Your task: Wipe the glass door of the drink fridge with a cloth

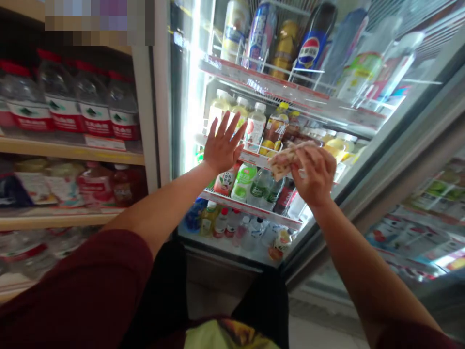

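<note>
My left hand (221, 145) is raised with fingers spread, empty, in front of the pale drink bottles (232, 109) on a middle shelf of the open fridge (189, 145). My right hand (315, 175) is closed on a crumpled patterned cloth (285, 162), held near the shelf edge beside orange-capped bottles (278, 126). Green-labelled bottles (244, 182) stand on the shelf just below both hands.
The fridge's glass door (399, 155) stands open to the right. Cans and a cola bottle (308, 48) sit on the top shelf. On the left, wooden shelves (72, 150) carry red-labelled water bottles (61, 111) and packaged drinks. Small bottles fill the fridge bottom.
</note>
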A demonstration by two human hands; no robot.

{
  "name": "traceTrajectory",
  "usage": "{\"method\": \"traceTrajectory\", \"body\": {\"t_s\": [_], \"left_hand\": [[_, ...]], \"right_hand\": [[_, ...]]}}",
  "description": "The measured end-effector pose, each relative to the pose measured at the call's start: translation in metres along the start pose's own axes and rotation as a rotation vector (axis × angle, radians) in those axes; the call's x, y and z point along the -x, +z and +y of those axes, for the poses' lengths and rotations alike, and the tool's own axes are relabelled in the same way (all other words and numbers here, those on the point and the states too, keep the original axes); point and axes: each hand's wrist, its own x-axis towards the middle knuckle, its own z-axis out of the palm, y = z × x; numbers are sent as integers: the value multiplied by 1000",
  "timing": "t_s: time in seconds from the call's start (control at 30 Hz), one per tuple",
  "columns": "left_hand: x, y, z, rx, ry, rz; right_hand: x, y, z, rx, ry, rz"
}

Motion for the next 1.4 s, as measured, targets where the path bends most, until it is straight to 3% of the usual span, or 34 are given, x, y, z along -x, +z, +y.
{"method": "traceTrajectory", "body": {"t_s": [0.1, 0.17, 0.27, 0.37, 0.5, 0.6, 0.67, 0.77, 0.83, 0.9, 1.07, 1.13, 1.3, 1.4], "left_hand": [[2, 0, 2, -20, 17, 17], [2, -1, 2, -54, 42, 33], [2, -1, 1, -74, 43, 35], [2, -1, 1, -70, 29, 35], [2, -1, 2, -40, 2, 4], [2, 2, 0, -3, -17, -33], [2, 5, -2, 8, -19, -33], [2, 8, -3, -3, -11, -16], [2, 9, -2, -15, -5, -14], [2, 8, -1, -19, -4, -16], [2, 8, 0, -15, -23, -15], [2, 7, 1, -9, -32, -20], [2, 5, 1, -4, -19, -26], [3, 7, -1, -40, 2, -9]], "right_hand": [[-4, 5, 4, -40, 67, 67], [8, 12, -9, -64, 55, -4], [31, 19, -36, -67, -99, -182], [30, 14, -45, -48, -230, -266], [3, 0, -24, 24, -14, -178], [5, -1, -13, 55, 106, -106], [21, 2, -14, 39, 68, -148], [46, 6, -20, -20, -90, -316], [47, 5, -19, -44, -166, -392], [35, 1, -13, -16, -133, -360], [3, 0, -2, 98, 144, -73], [7, 4, -10, 79, 103, -110], [14, 5, -24, -35, -230, -439], [-2, 2, -17, -5, -159, -356]]}}
